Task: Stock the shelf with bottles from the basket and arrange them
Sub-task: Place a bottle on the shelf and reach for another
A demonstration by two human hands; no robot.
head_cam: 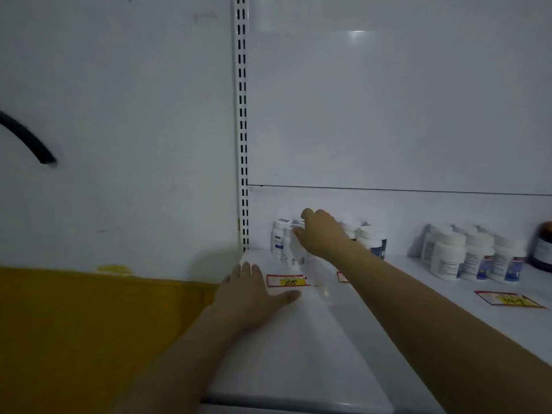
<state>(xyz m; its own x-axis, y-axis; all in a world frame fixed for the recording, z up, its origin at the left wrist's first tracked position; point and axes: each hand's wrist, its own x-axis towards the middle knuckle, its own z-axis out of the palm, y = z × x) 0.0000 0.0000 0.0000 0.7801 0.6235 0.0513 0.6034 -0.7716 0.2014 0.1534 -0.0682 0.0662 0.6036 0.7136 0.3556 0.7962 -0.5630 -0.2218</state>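
At the upper left of the frame a black cable [28, 138] curves down the white wall, with a yellow wall band [89, 324] filling the lower left. A slotted upright [242, 115] runs down left of centre.

Just right of it, low in the frame, the left hand [254, 294] lies flat on the front of the shelf [298, 339]. Its fingers are straight and it holds nothing. Its thumb reaches toward the 88 price tag [288, 281].

Above that tag, 1 rear white bottle [279, 237] stands by the back panel. Just beside it is the blurred bottle [294, 249], held by the right hand [322, 234]. The fingers curl over its cap from above and the thumb presses its upper left side. Blur hides whether its base is touching the shelf.

Further white-capped bottles [370, 239] stand behind the wrist. A white bottle cluster [466, 255] sits at centre right above a second price tag [507, 300], and a dark brown bottle [543, 249] is at the right edge.

This looks like the placing step, seating 1 bottle in the row over the 88 tag. The next move calls for settling it upright against its neighbour without toppling it, then letting go. The basket is out of view.
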